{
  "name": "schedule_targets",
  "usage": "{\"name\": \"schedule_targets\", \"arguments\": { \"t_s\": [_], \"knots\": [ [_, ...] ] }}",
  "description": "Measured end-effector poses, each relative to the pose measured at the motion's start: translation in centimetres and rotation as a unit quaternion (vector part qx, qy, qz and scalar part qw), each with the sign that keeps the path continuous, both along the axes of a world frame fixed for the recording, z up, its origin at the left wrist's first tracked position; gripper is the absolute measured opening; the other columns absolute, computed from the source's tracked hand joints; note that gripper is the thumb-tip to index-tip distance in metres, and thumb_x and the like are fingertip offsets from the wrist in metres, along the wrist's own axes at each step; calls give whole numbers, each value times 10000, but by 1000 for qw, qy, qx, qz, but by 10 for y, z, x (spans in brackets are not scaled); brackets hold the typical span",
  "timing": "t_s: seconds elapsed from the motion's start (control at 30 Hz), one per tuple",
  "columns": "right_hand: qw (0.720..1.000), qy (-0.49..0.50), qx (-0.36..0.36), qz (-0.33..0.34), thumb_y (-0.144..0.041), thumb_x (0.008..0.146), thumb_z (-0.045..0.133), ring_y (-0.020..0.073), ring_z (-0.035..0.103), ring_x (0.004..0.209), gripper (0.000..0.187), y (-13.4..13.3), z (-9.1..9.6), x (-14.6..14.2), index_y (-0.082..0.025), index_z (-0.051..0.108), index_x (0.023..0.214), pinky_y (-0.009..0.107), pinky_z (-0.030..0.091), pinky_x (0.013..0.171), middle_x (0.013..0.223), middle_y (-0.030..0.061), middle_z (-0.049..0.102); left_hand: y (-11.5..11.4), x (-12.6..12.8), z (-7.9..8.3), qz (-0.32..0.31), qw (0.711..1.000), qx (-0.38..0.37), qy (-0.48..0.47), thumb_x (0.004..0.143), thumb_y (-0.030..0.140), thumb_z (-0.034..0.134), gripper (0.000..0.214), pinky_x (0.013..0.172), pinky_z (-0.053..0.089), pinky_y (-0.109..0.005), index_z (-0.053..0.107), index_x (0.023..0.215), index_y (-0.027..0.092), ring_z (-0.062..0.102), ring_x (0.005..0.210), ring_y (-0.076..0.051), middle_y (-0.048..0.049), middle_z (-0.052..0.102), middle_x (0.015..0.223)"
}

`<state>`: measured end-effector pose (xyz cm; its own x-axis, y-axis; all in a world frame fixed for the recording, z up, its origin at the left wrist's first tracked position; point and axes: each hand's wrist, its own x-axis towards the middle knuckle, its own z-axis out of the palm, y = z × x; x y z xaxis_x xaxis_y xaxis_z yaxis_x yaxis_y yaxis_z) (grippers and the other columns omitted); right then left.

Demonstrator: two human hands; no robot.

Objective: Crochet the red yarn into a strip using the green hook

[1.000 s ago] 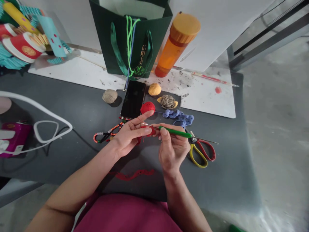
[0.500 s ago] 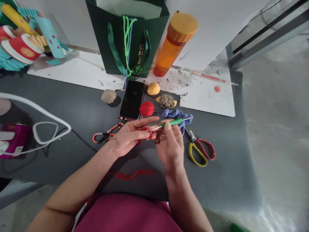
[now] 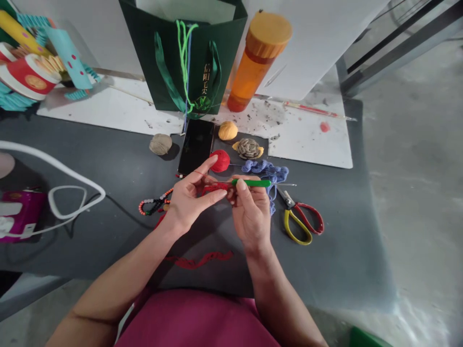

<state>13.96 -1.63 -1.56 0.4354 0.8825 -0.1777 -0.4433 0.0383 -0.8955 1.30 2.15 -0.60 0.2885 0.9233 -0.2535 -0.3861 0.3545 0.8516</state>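
So, the left hand (image 3: pixel 190 197) pinches soft, light red yarn (image 3: pixel 217 188) over the gray table (image 3: pixel 108 250). The right hand (image 3: pixel 251 217) grips the slim green crochet hook (image 3: pixel 251 182) w/ fingers closed, best held mid-way.

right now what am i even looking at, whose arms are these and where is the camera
These are one person's bare arms, seen from a single camera worn on their head, looking forward and down, so there is only this one view. The right hand pinches a crochet hook with a green handle. The left hand holds red yarn in its fingers. On the dark table lie a red yarn ball, a phone, blue crochet, scissors and beads. Behind them stand a green bag and an orange bottle.
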Motion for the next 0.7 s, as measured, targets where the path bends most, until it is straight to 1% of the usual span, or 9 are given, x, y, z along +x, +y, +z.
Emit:
{"name": "schedule_targets", "arguments": {
  "t_s": [0.07, 0.13, 0.2, 0.27, 0.37, 0.47, 0.57, 0.7],
  "knots": [
    [1000, -22, 2, 5, -501, 752, 932, 102, 620, 628, 276, 0, -1, 1, -284, 799, 859, 262, 511, 614, 780, -41, 767, -1, 1, 0, 13, 1000, 1, 11, 670, 212, 982, 643, 816, 594, -276, 806, 1282, 303, 657, 741, -110, 49, 717, 760],
    [999, -40, -4, 16, -478, 723, 954, 120, 659, 674, 280, 0, -1, 2, -282, 803, 855, 277, 550, 656, 801, -31, 778, -1, 1, 0, 15, 1000, 0, 18, 669, 213, 981, 621, 821, 597, -282, 813, 1263, 287, 660, 742, -113, 47, 719, 754],
    [999, -46, -11, 22, -454, 694, 972, 135, 684, 707, 289, 1, -1, 4, -275, 804, 847, 292, 578, 690, 813, -23, 788, 0, 2, 1, 9, 1000, -12, 15, 663, 217, 989, 587, 827, 592, -281, 827, 1224, 278, 662, 742, -109, 44, 730, 758],
    [999, -39, -15, 25, -442, 679, 981, 130, 681, 688, 293, 2, -1, 5, -270, 806, 839, 287, 583, 684, 800, -22, 789, 1, 1, 2, -7, 999, -34, -1, 655, 228, 998, 559, 829, 587, -283, 841, 1188, 277, 667, 736, -107, 41, 741, 758],
    [999, -18, -14, 33, -439, 689, 979, 103, 645, 615, 286, 3, -2, 8, -269, 814, 850, 256, 554, 632, 745, -36, 775, 3, 0, 2, -31, 997, -61, -26, 664, 241, 994, 532, 838, 585, -297, 849, 1174, 281, 678, 739, -116, 33, 757, 764],
    [999, -18, -12, 47, -466, 756, 935, 97, 635, 595, 267, 3, -2, 10, -272, 814, 893, 247, 522, 601, 717, -39, 760, 4, -1, 1, -25, 997, -64, -30, 670, 238, 993, 515, 837, 576, -273, 853, 1162, 295, 676, 752, -106, 36, 758, 772],
    [997, -52, -10, 62, -487, 803, 895, 120, 668, 649, 274, 1, -1, 11, -269, 799, 940, 279, 557, 642, 782, -20, 772, 4, -1, -1, -8, 998, -54, -20, 667, 248, 997, 529, 814, 568, -243, 848, 1171, 302, 662, 749, -90, 47, 733, 765],
    [995, -61, -16, 74, -445, 737, 943, 145, 703, 711, 322, 1, 1, 11, -275, 775, 953, 319, 618, 717, 863, -12, 790, 3, 0, -2, 1, 999, -40, -15, 678, 246, 986, 535, 817, 577, -262, 837, 1190, 291, 667, 764, -104, 49, 706, 776]
  ]
}}
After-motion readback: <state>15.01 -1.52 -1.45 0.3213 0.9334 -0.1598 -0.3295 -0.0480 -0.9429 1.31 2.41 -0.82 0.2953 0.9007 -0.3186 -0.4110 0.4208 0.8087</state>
